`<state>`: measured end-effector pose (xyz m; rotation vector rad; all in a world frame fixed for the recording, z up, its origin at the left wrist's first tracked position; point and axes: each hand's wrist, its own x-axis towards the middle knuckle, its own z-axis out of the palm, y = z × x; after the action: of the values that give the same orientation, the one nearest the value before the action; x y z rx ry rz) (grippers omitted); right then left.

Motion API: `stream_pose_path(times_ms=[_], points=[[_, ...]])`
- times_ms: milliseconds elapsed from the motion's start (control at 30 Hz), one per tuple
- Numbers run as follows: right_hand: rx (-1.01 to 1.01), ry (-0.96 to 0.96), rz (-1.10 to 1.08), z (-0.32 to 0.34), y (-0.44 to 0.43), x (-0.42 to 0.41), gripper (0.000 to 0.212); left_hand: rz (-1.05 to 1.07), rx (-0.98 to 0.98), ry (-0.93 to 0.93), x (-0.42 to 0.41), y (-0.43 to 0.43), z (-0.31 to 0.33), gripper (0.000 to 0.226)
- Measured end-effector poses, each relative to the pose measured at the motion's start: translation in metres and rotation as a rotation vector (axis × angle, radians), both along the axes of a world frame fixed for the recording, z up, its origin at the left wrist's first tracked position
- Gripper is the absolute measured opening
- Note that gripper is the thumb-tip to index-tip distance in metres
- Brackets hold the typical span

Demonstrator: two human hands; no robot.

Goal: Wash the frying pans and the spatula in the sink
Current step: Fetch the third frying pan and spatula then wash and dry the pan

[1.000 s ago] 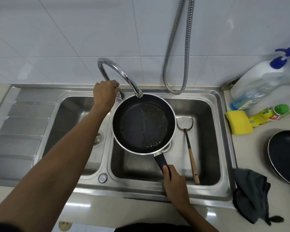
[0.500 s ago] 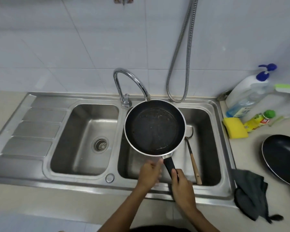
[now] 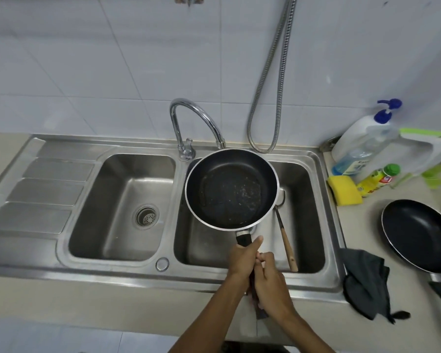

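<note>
A black frying pan (image 3: 231,188) with greasy specks on its base is held level over the right basin of the steel sink (image 3: 313,159), under the tap spout (image 3: 220,142). My left hand (image 3: 242,258) grips its black handle close to the pan. Just behind it on the same handle is my right hand (image 3: 271,289). A spatula (image 3: 287,247) with a wooden handle lies in the right basin, its blade partly hidden under the pan. A second black frying pan (image 3: 420,234) rests on the counter at the right.
The left basin has a drain strainer (image 3: 147,216). On the right counter stand a yellow sponge (image 3: 345,191), a pump bottle (image 3: 362,146), a small yellow bottle (image 3: 378,179) and a dark cloth (image 3: 367,284). A metal hose (image 3: 267,103) hangs on the tiled wall.
My left hand left the tap lever and came down onto the pan handle in front of my right hand. The pan stays over the right basin.
</note>
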<state>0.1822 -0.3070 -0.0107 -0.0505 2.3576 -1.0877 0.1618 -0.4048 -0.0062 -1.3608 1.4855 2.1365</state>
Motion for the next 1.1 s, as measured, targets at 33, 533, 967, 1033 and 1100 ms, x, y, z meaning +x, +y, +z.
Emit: stream_pose_path(times_ms=[33,533,967,1033,1100], points=[[0.041,0.031,0.073,0.005,0.010,-0.011,0.014,0.015,-0.008,0.015,-0.002,0.000,0.001,0.041],[0.773,0.583,0.182,-0.007,0.129,-0.270,0.041,-0.060,-0.231,-0.016,-0.009,-0.001,-0.003,0.051],[0.699,0.659,0.118,0.006,0.121,-0.255,0.029,-0.053,-0.240,-0.023,-0.010,-0.006,0.003,0.037],[0.476,0.829,0.113,0.025,0.101,-0.239,0.027,-0.058,-0.239,-0.023,-0.008,-0.005,0.001,0.040],[0.276,0.950,0.256,0.044,0.063,-0.221,0.025,-0.075,-0.240,-0.026,-0.006,-0.005,-0.002,0.045]])
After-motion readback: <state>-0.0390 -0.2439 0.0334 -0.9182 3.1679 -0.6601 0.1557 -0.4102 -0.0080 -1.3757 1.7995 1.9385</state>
